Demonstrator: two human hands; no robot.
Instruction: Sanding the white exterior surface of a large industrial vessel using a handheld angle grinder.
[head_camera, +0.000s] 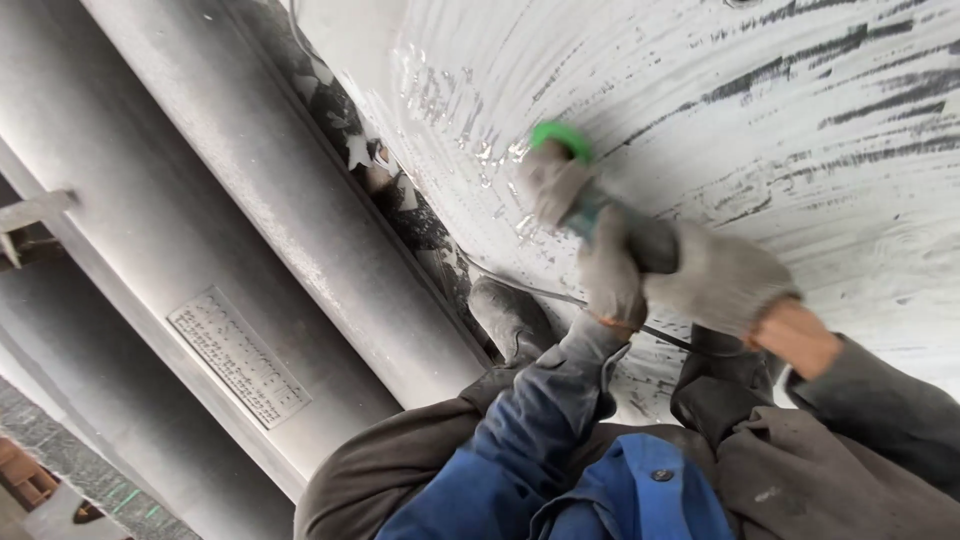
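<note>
We see both gloved hands clamped on the angle grinder (610, 225): left grip (610, 275) wraps the side, right grip (720, 280) the body; green disc (560, 138) beyond, against the curved metal wall (800, 120).

Count: two gloved hands – left hand (612, 272), right hand (722, 278) – one angle grinder (600, 205) with one green disc (560, 137), one curved metal plate (760, 110), one label plate (238, 356), two shoes (512, 318).
</note>
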